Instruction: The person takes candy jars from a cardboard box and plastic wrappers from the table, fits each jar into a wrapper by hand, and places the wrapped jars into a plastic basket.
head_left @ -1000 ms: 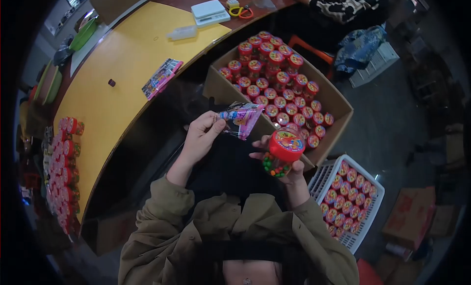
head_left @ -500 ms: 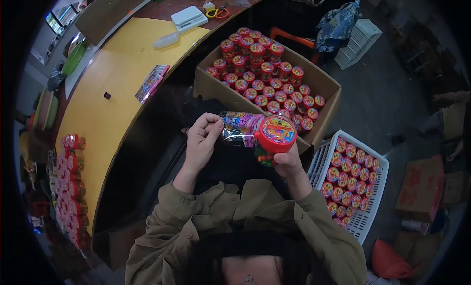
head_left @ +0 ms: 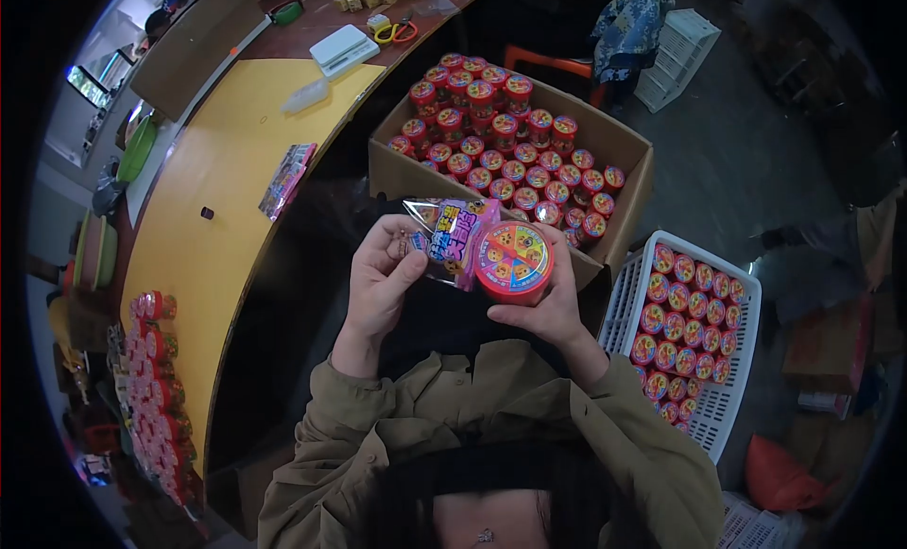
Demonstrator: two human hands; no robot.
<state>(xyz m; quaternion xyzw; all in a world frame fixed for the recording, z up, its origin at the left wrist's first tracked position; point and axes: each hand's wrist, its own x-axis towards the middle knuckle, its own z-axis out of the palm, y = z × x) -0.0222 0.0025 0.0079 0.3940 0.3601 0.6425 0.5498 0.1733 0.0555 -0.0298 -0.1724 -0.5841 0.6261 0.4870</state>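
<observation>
My left hand [head_left: 383, 275] is closed, its thumb and fingers pinching the edge of a shiny pink-and-purple printed packet [head_left: 457, 235]. Round a candy jar [head_left: 515, 259] with a red lid and a colourful wheel-like label, the fingers of my right hand [head_left: 556, 308] are wrapped. The lid faces up toward me, hiding most of the jar's body. The packet's right edge meets the lid's left side; whether it is attached there I cannot tell. Both hands are in front of my chest, close to the near side of a cardboard box [head_left: 624, 204] of similar red-lidded jars [head_left: 504, 126].
At right, a white plastic basket [head_left: 723, 407] holds more jars. The yellow curved table [head_left: 213, 265] bears printed packets [head_left: 287, 180], a small dark cap [head_left: 206, 213], a clear bottle [head_left: 305, 96], a white scale [head_left: 344, 50], scissors [head_left: 404, 30] and rows of jars [head_left: 161, 388].
The packet has turned so its printed front faces up more. The jar has tilted and shifted slightly down and left, its lid now more toward me. Both hands keep their holds.
</observation>
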